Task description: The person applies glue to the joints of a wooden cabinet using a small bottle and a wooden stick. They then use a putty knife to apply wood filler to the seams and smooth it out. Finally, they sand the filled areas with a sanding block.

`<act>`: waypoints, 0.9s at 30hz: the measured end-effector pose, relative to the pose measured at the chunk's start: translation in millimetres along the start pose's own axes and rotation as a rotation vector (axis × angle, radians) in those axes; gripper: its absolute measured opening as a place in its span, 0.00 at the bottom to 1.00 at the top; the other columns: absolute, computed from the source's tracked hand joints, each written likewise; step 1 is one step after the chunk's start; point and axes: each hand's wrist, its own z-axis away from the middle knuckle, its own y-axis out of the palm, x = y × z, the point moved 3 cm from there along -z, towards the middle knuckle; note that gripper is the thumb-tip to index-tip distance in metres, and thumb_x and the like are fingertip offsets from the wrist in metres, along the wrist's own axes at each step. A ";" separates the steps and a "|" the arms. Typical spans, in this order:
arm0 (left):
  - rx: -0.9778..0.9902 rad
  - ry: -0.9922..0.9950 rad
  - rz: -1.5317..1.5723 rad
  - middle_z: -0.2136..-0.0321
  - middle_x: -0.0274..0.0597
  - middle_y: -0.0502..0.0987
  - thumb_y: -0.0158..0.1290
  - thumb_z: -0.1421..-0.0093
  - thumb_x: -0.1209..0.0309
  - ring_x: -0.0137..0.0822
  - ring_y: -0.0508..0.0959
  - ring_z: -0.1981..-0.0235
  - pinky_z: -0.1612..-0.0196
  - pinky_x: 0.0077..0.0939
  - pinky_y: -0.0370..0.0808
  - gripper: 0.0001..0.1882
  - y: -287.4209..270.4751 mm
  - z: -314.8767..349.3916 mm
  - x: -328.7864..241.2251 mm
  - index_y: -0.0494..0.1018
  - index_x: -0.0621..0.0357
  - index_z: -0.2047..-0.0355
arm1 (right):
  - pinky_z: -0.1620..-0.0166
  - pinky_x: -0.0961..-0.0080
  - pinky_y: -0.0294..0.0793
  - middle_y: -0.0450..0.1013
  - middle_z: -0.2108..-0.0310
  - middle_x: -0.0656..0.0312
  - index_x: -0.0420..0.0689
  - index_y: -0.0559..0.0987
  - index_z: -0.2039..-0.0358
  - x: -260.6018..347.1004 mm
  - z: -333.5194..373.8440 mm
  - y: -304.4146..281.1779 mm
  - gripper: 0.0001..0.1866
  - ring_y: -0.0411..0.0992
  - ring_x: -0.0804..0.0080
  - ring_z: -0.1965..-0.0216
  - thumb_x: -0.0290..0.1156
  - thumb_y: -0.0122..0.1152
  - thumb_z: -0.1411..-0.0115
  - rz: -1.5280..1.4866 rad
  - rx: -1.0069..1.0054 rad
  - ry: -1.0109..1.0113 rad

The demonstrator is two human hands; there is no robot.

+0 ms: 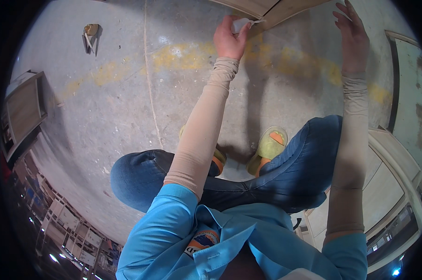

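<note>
Person squatting on a grey concrete floor (pixel 113 109), knees in blue jeans (pixel 145 179) set wide, yellow-green slippers (pixel 271 144) flat beneath. Both arms reach to the far side, clad in beige sleeves (pixel 197 135) below a blue shirt (pixel 159 233). Left arm: runs from the near left toward far centre, slanting right, elbow nearly straight; cuff bunched at the wrist. Left hand (pixel 229 41): fingers curled round a small white bottle (pixel 241 24), thumb along its near side, so the grip is closed on it. Bottle lies tipped over, its thin nozzle aimed right, the tip at the near corner where wooden panels (pixel 292 11) meet, a dark seam between them; whether tip touches wood, cannot tell. Right arm: almost straight, stretched along the right side toward the far edge, in shadow. Right hand (pixel 354 39): raised, fingers loosely parted and slightly bent, nothing seen in the grasp; it is beside the right end of the panels, with a gap between. Worn yellow stripe (pixel 180 55) crosses the floor under both wrists. Far left, a small brownish object with slim prongs (pixel 91 35) on the concrete. At right, a pale green board (pixel 411 88), dark-edged and stained; at left, a wooden frame (pixel 26 109).
</note>
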 end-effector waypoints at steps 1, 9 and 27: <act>-0.001 0.000 0.002 0.78 0.45 0.78 0.62 0.48 0.61 0.36 0.76 0.83 0.77 0.26 0.71 0.17 0.6 -0.2 0.6 0.72 0.57 0.64 | 0.56 0.84 0.67 0.69 0.49 0.61 0.44 0.65 0.40 1.1 -0.2 0.7 0.25 0.70 0.77 0.58 0.25 0.52 0.40 0.042 -0.006 0.010; 0.013 0.059 -0.041 0.76 0.44 0.78 0.62 0.49 0.61 0.36 0.77 0.83 0.77 0.26 0.72 0.17 0.7 -2.4 -2.9 0.73 0.56 0.64 | 0.57 0.84 0.67 0.70 0.51 0.61 0.42 0.65 0.40 4.2 0.3 2.2 0.25 0.70 0.77 0.58 0.25 0.51 0.40 0.126 -0.019 0.034; -0.006 0.094 -0.041 0.78 0.43 0.75 0.63 0.50 0.61 0.38 0.73 0.82 0.76 0.29 0.70 0.17 -1.1 -2.0 -7.7 0.73 0.55 0.65 | 0.55 0.82 0.67 0.70 0.52 0.62 0.41 0.66 0.41 6.5 1.3 4.9 0.24 0.69 0.77 0.59 0.30 0.52 0.38 0.123 -0.009 0.053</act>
